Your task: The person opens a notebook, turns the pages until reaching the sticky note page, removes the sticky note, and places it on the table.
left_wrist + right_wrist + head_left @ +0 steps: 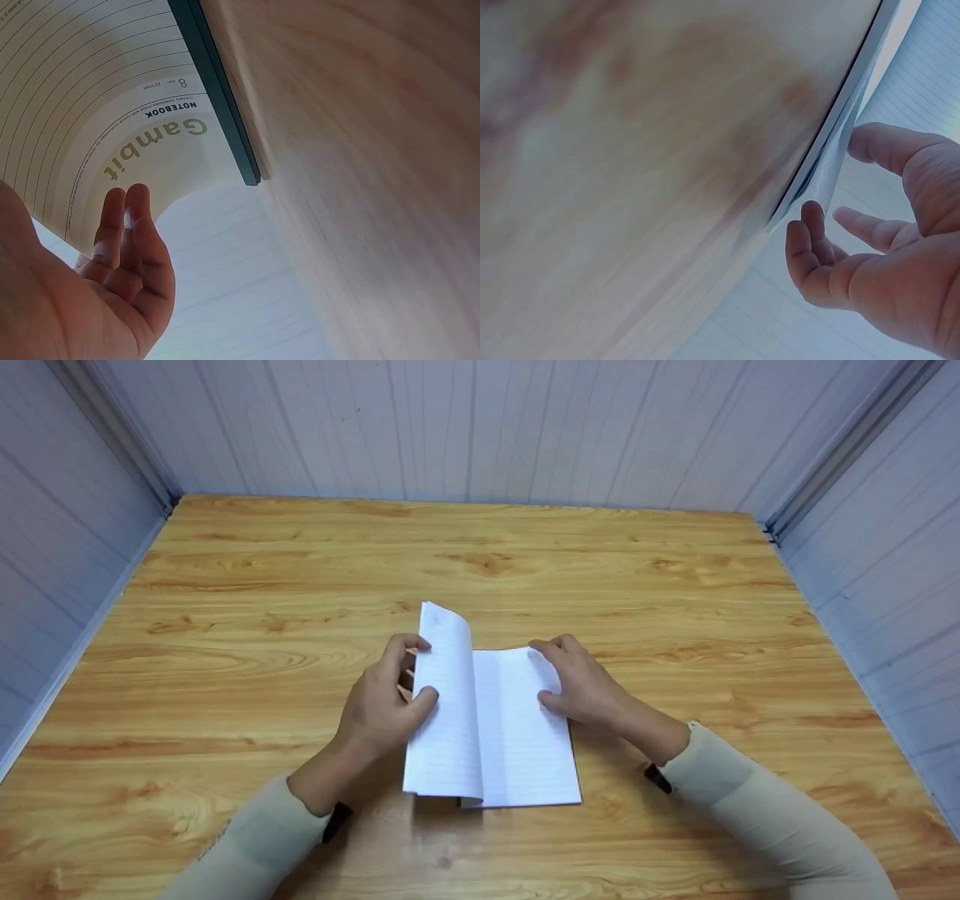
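Note:
An open notebook [525,735] with ruled white pages lies on the wooden table. My left hand [386,701] grips its raised left-hand pages, thumb on the ruled face and fingers on the outer side. In the left wrist view, the left fingers [139,262] touch a cream ruled sheet [150,67] printed "Gambit NOTEBOOK", upside down beside a dark green spine [217,90]. At the upper right edge, my right hand [585,679] holds the right-hand pages, with its thumb on the paper. In the right wrist view, a slightly lifted page edge [829,169] runs between thumb and curled fingers.
The wood-grain table [300,570] spreads around the notebook. Pale panelled walls stand behind it [465,427], at the left [60,532] and at the right [885,570]. A small black device [337,821] sits under the left sleeve cuff, another [658,778] under the right.

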Motion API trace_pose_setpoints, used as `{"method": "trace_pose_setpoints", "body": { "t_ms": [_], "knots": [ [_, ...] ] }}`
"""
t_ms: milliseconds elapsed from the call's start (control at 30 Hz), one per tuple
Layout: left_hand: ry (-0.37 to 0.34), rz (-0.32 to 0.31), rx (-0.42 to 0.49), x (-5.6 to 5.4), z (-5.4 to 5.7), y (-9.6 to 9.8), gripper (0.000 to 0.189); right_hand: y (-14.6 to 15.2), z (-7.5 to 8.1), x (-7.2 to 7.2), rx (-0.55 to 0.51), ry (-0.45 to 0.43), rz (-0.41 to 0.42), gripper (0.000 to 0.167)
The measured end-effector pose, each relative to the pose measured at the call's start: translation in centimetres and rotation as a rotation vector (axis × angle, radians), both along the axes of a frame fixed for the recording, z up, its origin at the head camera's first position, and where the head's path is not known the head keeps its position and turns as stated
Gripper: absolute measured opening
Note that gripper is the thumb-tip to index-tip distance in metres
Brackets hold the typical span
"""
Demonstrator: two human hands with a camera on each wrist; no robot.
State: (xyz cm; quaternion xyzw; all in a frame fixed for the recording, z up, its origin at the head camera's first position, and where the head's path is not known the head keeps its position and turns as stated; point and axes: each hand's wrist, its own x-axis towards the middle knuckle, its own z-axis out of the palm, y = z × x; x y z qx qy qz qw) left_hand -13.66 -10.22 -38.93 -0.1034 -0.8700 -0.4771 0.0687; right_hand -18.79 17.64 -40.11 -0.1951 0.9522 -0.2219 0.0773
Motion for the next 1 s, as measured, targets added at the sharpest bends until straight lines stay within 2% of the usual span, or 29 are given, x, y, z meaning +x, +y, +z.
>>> {"method": "trace_pose_setpoints", "body": {
  "t_ms": [167,400,533,733,1000],
  "knots": [
    [0.011,-0.003,0.003,-0.06,-0.09,-0.07,0.043,0.07,0.04,0.11,-0.042,-0.008,-0.043,0.078],
    [0.018,-0.003,-0.004,-0.06,-0.09,-0.03,0.043,0.14,0.02,0.06,-0.055,0.067,-0.048,0.078],
    [0.019,0.001,-0.009,-0.08,-0.14,-0.02,0.043,0.13,-0.03,-0.01,-0.044,0.092,-0.034,0.064],
    [0.016,0.006,-0.009,-0.02,-0.14,0.01,0.044,0.13,-0.13,-0.08,-0.087,0.169,-0.009,0.037],
    [0.008,0.007,-0.007,-0.01,-0.03,0.11,0.044,0.17,-0.14,-0.12,-0.078,0.228,0.020,0.020]
  ]
}}
